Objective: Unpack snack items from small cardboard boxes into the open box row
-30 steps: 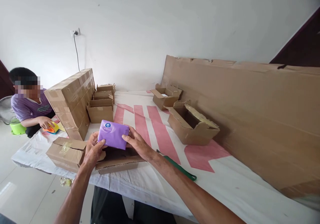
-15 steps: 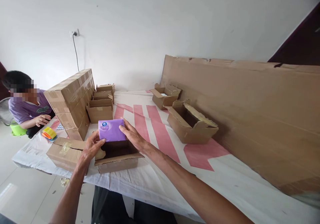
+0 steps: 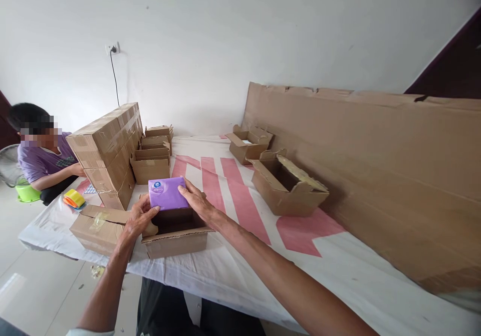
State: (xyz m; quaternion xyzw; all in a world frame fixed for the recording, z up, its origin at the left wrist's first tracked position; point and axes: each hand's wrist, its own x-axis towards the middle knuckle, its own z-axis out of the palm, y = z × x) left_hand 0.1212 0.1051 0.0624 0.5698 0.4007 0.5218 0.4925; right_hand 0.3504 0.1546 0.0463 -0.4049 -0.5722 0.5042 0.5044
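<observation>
Item: one purple soft packet (image 3: 168, 194) with a round blue emblem at its upper left corner. It was held tilted above the back edge of an open carton (image 3: 176, 246), its printed face turned toward the wearer.

Left hand (image 3: 141, 218): grip pinching the packet at its lower left corner, thumb laid on the front, fingers behind.

Right hand (image 3: 193, 198): grip pinching the packet's right edge, thumb on the front; its fingers were mostly hidden.

Near the left wrist: one closed carton (image 3: 98, 231) with a strip of clear tape, beside the open carton.

Behind it: a stack of taped cartons (image 3: 108, 150), and to the right of that a row of open cartons (image 3: 152, 170), flaps raised.

Right part of the bench (image 3: 255, 276): a small flapped carton (image 3: 244, 151) with something white inside, and a larger flapped carton (image 3: 287, 196), before a long cardboard sheet (image 3: 356, 165) leaning at the wall. The bench bore a white cloth with red printing.

Left end: a yellow-and-orange object (image 3: 74, 198), kind unclear; a co-worker (image 3: 45, 163) in a purple shirt, one hand partly hidden behind the stack; a bright green basin (image 3: 27, 191) on the floor.

Wall: one socket (image 3: 117, 48) with a black cord (image 3: 114, 75) plugged in.
</observation>
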